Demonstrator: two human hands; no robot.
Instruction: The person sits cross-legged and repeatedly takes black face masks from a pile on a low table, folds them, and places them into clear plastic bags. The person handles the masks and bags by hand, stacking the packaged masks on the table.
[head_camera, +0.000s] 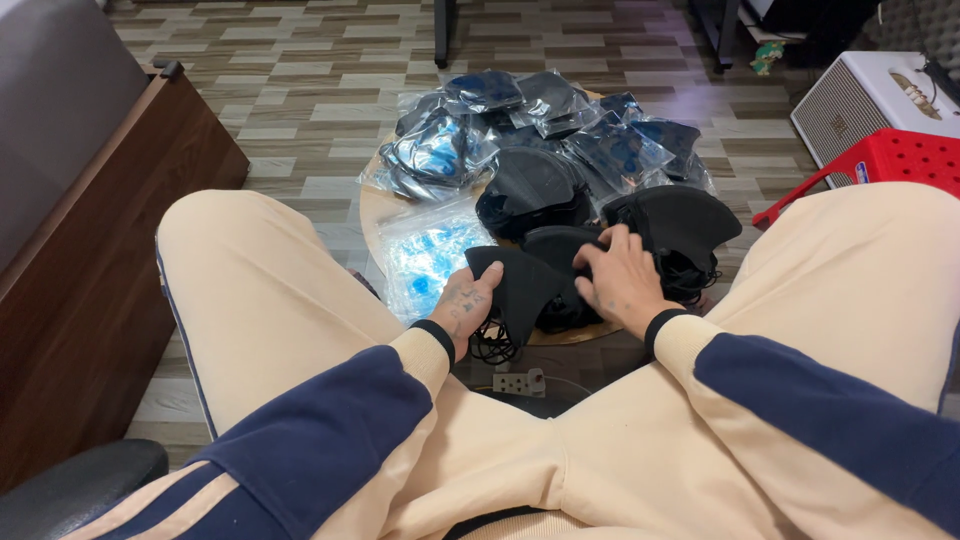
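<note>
- A dark wooden cabinet (90, 270) with a smooth, flat side stands far to the left of the round wooden table (372, 215), on pale plank-patterned flooring.
- Knees in cream fabric trousers frame the table on both sides; the sleeves are navy with cream ribbed cuffs.
- On the table's left part lie clear, crinkly plastic bags (425, 258) showing blue through the film, flat and glossy.
- The left hand (463, 305) is at the table's near edge, thumb and fingers pinching the corner of a black fabric mask (520, 285), a soft matte piece folded into a pointed curved shape, with thin black ear cords dangling below the table edge.
- The right hand (618, 277), just right of that mask, rests with fingers spread on a pile of loose black masks (675, 235); whether it grips one I cannot tell.
- Behind both hands, on the table's far side, a heap of sealed clear packets (545, 125) holds dark masks, some showing blue.
- Far right of the table stand a red perforated plastic stool (890, 160) and a white boxy speaker (865, 95) with a grille front.
</note>
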